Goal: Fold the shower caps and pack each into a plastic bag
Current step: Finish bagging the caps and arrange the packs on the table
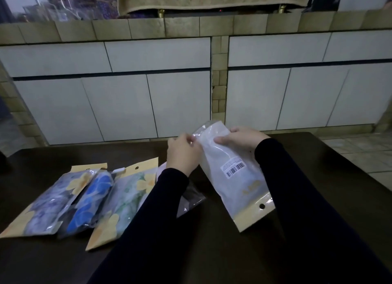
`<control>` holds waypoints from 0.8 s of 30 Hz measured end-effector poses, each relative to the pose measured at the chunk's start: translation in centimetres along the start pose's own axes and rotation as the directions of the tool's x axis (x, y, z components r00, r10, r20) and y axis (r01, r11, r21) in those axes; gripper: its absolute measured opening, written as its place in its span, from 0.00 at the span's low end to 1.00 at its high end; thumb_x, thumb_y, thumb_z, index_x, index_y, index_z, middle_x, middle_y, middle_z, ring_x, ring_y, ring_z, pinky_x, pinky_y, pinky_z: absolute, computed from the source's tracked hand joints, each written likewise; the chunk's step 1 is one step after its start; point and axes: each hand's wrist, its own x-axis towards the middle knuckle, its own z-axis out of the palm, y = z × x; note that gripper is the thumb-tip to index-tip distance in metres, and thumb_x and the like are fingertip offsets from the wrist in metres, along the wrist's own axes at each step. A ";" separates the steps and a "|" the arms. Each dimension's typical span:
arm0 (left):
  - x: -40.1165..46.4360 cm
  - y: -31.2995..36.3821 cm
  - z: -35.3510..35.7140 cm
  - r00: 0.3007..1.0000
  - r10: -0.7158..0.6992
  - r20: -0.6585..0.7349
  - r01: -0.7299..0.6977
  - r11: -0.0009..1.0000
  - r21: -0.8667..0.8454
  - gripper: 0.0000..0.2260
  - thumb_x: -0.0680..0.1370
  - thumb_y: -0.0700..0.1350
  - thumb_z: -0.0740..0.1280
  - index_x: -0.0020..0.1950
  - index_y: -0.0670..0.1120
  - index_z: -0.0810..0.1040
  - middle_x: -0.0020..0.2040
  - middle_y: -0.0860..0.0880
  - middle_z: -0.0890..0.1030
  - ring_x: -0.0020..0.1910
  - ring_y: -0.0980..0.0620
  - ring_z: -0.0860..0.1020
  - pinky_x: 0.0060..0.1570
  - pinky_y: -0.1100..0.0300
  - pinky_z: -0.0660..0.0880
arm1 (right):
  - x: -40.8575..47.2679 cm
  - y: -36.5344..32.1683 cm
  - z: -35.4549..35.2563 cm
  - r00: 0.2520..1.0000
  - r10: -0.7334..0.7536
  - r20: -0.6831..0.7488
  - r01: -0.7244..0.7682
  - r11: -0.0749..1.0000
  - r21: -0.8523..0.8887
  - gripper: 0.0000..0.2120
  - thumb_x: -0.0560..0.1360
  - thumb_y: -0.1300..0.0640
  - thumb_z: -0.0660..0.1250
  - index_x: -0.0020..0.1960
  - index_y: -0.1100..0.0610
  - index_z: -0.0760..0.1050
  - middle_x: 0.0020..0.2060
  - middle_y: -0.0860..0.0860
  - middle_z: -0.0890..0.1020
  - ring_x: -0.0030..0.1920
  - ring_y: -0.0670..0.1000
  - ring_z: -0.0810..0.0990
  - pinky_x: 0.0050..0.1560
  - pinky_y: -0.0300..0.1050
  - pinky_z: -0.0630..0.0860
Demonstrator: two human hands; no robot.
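Observation:
I hold a clear plastic bag (231,177) with a barcode sticker and a tan header card above the dark table; a pale white shower cap shows inside it. My left hand (183,153) pinches the bag's open upper-left edge. My right hand (241,138) grips the bag's top from the right. Three packed bags lie side by side at the left: a grey-blue one (48,207), a bright blue one (91,201) and a green floral one (125,196). Another clear bag (191,201) lies partly hidden under my left forearm.
The dark table (318,156) stretches right and toward me. Beyond its far edge stands a tiled counter with white panels (169,88). Tiled floor (360,152) shows at the right.

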 end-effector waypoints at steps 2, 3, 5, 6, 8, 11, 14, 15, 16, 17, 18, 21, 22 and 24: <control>-0.6 0.6 -0.4 0.998 -0.053 0.013 0.055 0.958 -0.280 0.13 0.74 0.50 0.69 0.56 0.49 0.73 0.59 0.45 0.75 0.49 0.49 0.77 0.39 0.63 0.70 | -0.3 -0.6 -0.8 0.997 -0.064 0.034 0.056 0.975 0.213 0.15 0.70 0.54 0.74 0.53 0.60 0.80 0.48 0.58 0.85 0.47 0.58 0.84 0.53 0.53 0.78; -0.8 0.9 -0.6 0.996 -0.084 0.044 0.094 0.903 -0.420 0.18 0.73 0.51 0.71 0.59 0.49 0.71 0.59 0.45 0.77 0.50 0.49 0.79 0.40 0.61 0.72 | -0.5 -0.8 -1.1 0.994 -0.095 0.045 0.079 0.957 0.279 0.16 0.70 0.55 0.74 0.55 0.61 0.79 0.48 0.58 0.85 0.49 0.59 0.83 0.53 0.52 0.79; -1.2 1.2 -1.1 0.983 -0.104 0.148 0.176 0.747 -0.641 0.24 0.72 0.48 0.75 0.62 0.50 0.66 0.55 0.44 0.81 0.49 0.47 0.82 0.42 0.57 0.76 | -1.0 -1.3 -1.1 0.987 -0.159 0.038 0.139 0.937 0.321 0.15 0.72 0.54 0.73 0.55 0.62 0.79 0.48 0.57 0.85 0.50 0.57 0.83 0.53 0.50 0.79; -1.4 1.3 -1.3 0.978 -0.104 0.182 0.202 0.692 -0.693 0.27 0.71 0.46 0.75 0.63 0.50 0.65 0.54 0.44 0.81 0.49 0.46 0.83 0.42 0.56 0.77 | -1.4 -1.6 -1.0 0.983 -0.184 0.021 0.169 0.936 0.308 0.15 0.73 0.53 0.72 0.54 0.61 0.80 0.47 0.56 0.85 0.49 0.55 0.84 0.51 0.47 0.80; -1.7 1.5 -1.9 0.973 -0.092 0.214 0.221 0.648 -0.729 0.26 0.71 0.42 0.75 0.65 0.46 0.67 0.52 0.41 0.83 0.48 0.43 0.83 0.43 0.53 0.79 | -1.9 -1.8 -0.7 0.972 -0.235 -0.015 0.231 0.936 0.267 0.12 0.72 0.51 0.73 0.51 0.58 0.80 0.45 0.53 0.86 0.44 0.51 0.85 0.45 0.42 0.80; -2.3 1.4 -2.3 0.974 -0.001 0.226 0.175 0.638 -0.750 0.16 0.73 0.37 0.72 0.60 0.37 0.77 0.53 0.36 0.82 0.45 0.42 0.82 0.47 0.52 0.79 | -2.3 -1.7 -0.4 0.960 -0.278 -0.023 0.273 0.922 0.275 0.08 0.72 0.55 0.73 0.49 0.57 0.80 0.43 0.52 0.85 0.41 0.49 0.84 0.41 0.41 0.80; -2.7 1.2 -2.5 0.983 0.046 0.177 0.102 0.667 -0.738 0.20 0.74 0.37 0.72 0.65 0.40 0.72 0.54 0.37 0.82 0.47 0.42 0.82 0.48 0.51 0.79 | -2.4 -1.6 -0.1 0.957 -0.289 -0.021 0.284 0.917 0.282 0.08 0.72 0.57 0.73 0.50 0.57 0.80 0.44 0.53 0.85 0.42 0.50 0.84 0.43 0.41 0.81; -2.7 1.2 -2.6 0.987 0.071 0.145 0.058 0.682 -0.729 0.24 0.74 0.37 0.72 0.67 0.44 0.68 0.53 0.38 0.82 0.48 0.42 0.83 0.49 0.50 0.80 | -2.4 -1.5 -0.1 0.954 -0.298 -0.021 0.291 0.913 0.287 0.11 0.71 0.56 0.73 0.51 0.58 0.80 0.45 0.53 0.85 0.44 0.51 0.84 0.45 0.43 0.81; -2.8 1.1 -2.7 0.988 0.100 0.118 0.016 0.692 -0.722 0.28 0.73 0.37 0.73 0.68 0.48 0.64 0.52 0.40 0.83 0.48 0.43 0.83 0.48 0.50 0.80 | -2.5 -1.5 0.0 0.952 -0.305 -0.017 0.296 0.907 0.298 0.13 0.70 0.54 0.73 0.53 0.58 0.79 0.46 0.54 0.85 0.46 0.52 0.84 0.47 0.44 0.81; -2.8 1.0 -2.9 0.986 0.129 0.101 -0.015 0.689 -0.725 0.30 0.73 0.37 0.73 0.68 0.51 0.61 0.51 0.40 0.83 0.48 0.44 0.83 0.47 0.51 0.80 | -2.6 -1.6 0.0 0.952 -0.307 -0.005 0.293 0.903 0.315 0.17 0.69 0.52 0.74 0.54 0.58 0.79 0.47 0.54 0.85 0.47 0.52 0.84 0.49 0.45 0.81; -2.8 0.9 -3.1 0.982 0.163 0.097 -0.041 0.679 -0.733 0.31 0.73 0.37 0.73 0.68 0.53 0.60 0.51 0.40 0.83 0.47 0.44 0.83 0.46 0.52 0.81 | -2.7 -1.6 -0.1 0.952 -0.306 0.013 0.285 0.900 0.331 0.19 0.68 0.51 0.73 0.56 0.58 0.79 0.48 0.53 0.85 0.48 0.52 0.84 0.49 0.45 0.81; -3.1 0.5 -3.9 0.955 0.279 0.102 -0.137 0.719 -0.681 0.32 0.71 0.36 0.74 0.65 0.58 0.61 0.55 0.42 0.81 0.44 0.48 0.83 0.38 0.52 0.80 | -3.2 -1.7 -0.1 0.953 -0.289 0.089 0.241 0.904 0.354 0.18 0.69 0.51 0.72 0.56 0.59 0.78 0.46 0.53 0.85 0.45 0.51 0.85 0.43 0.41 0.81; -3.2 0.3 -4.0 0.945 0.309 0.104 -0.172 0.745 -0.645 0.31 0.72 0.37 0.74 0.64 0.59 0.61 0.56 0.44 0.81 0.43 0.49 0.83 0.34 0.52 0.79 | -3.2 -1.7 0.0 0.951 -0.287 0.114 0.230 0.904 0.360 0.18 0.68 0.52 0.72 0.55 0.59 0.78 0.46 0.53 0.85 0.45 0.51 0.85 0.42 0.41 0.80; -3.4 -0.1 -4.2 0.938 0.330 0.105 -0.208 0.781 -0.589 0.29 0.72 0.38 0.74 0.62 0.61 0.64 0.55 0.46 0.81 0.41 0.49 0.83 0.32 0.45 0.79 | -3.2 -1.6 0.3 0.947 -0.287 0.142 0.218 0.903 0.370 0.16 0.70 0.54 0.72 0.55 0.59 0.78 0.46 0.53 0.85 0.44 0.51 0.85 0.41 0.40 0.80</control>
